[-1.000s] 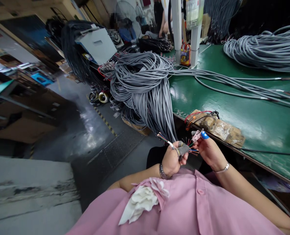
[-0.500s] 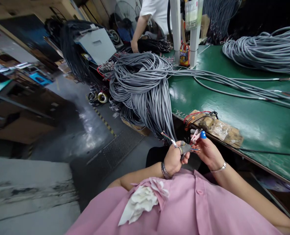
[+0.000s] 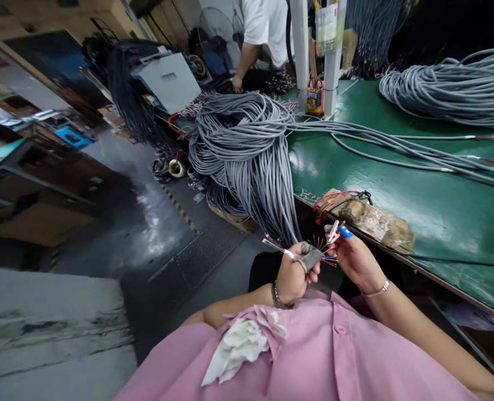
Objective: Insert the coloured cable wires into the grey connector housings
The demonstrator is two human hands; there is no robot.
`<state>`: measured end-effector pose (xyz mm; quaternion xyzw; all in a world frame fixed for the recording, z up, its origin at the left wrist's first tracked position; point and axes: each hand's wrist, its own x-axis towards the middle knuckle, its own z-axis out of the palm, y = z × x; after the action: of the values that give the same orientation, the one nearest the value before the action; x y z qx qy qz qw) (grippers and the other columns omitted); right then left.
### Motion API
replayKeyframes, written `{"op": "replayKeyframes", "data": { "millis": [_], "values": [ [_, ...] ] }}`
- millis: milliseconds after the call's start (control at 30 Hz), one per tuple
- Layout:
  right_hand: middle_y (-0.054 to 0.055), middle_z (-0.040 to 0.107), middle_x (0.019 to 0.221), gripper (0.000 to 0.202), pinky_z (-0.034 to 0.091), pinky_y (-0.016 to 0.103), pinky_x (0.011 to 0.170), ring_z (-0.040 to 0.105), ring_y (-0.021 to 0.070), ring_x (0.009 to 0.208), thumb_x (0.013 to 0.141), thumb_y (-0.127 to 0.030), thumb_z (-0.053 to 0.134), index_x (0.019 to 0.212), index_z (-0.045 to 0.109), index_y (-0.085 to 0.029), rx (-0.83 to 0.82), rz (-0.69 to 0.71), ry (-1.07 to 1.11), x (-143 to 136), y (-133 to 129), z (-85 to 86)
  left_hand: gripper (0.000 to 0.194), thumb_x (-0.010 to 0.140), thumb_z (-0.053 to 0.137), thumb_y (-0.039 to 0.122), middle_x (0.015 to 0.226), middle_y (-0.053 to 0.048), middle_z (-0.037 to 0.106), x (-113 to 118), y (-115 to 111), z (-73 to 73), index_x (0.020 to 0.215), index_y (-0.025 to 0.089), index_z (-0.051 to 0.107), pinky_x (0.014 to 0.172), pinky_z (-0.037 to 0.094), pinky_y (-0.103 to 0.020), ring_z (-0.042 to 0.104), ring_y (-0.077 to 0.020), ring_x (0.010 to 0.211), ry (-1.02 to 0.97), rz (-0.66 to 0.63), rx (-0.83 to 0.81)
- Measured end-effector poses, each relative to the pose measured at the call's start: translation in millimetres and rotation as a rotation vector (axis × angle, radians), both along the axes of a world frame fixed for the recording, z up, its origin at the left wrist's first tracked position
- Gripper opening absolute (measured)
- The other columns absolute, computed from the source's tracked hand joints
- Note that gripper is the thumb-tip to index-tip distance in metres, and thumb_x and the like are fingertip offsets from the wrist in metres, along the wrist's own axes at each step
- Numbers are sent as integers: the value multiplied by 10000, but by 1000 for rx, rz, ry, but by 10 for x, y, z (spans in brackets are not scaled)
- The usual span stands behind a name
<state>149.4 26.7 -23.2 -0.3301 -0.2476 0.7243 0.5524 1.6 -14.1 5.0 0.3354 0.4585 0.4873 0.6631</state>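
coloured wires [image 3: 329,258] | thin, tips fanned out, in left hand [image 3: 293,274] || pink clip [image 3: 334,233] | tilted up, in right hand [image 3: 354,259]

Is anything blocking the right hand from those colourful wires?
Nothing visible blocks the way: the right hand is close beside the colourful wires poking out of the left hand. The right one holds a pink clip-like thing.

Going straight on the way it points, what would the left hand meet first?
Probably the right hand, just beyond the colored wire ends fanning from the left hand; depth there is hard to judge.
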Motion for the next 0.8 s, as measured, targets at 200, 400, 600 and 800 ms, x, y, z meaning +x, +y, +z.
{"op": "replayKeyframes", "data": {
  "millis": [200, 400, 600, 800],
  "values": [
    [37, 658, 781, 331, 450, 280, 613, 546, 152, 669, 833, -520, 567, 810, 697, -216, 95, -108, -159, -16, -31, -79, 307, 750, 667, 412, 532, 27, 559, 41, 46, -69, 677, 155, 515, 349, 260, -168, 466, -54, 371, 109, 2, 83],
    [32, 668, 764, 360, 473, 289, 629, 567, 153, 670, 727, -547, 682, 814, 688, -198, -32, 35, 98, -22, 33, -30, 304, 766, 647, 421, 542, 21, 565, 79, 92, -142, 690, 158, 513, 348, 269, -173, 474, -63, 378, 151, -4, 117],
    [16, 670, 749, 381, 467, 290, 623, 567, 143, 637, 715, -552, 691, 866, 695, -203, -34, 41, 115, -41, 47, -29, 307, 759, 643, 433, 540, 27, 558, 93, 126, -156, 696, 161, 516, 350, 277, -173, 466, -59, 374, 167, -17, 99],
    [14, 669, 775, 373, 471, 289, 623, 575, 143, 649, 724, -571, 670, 834, 684, -216, -25, 46, 127, -49, 15, -28, 326, 740, 653, 458, 537, 23, 566, 82, 104, -164, 694, 163, 521, 345, 263, -174, 475, -62, 373, 189, -25, 71]
  ]
}}
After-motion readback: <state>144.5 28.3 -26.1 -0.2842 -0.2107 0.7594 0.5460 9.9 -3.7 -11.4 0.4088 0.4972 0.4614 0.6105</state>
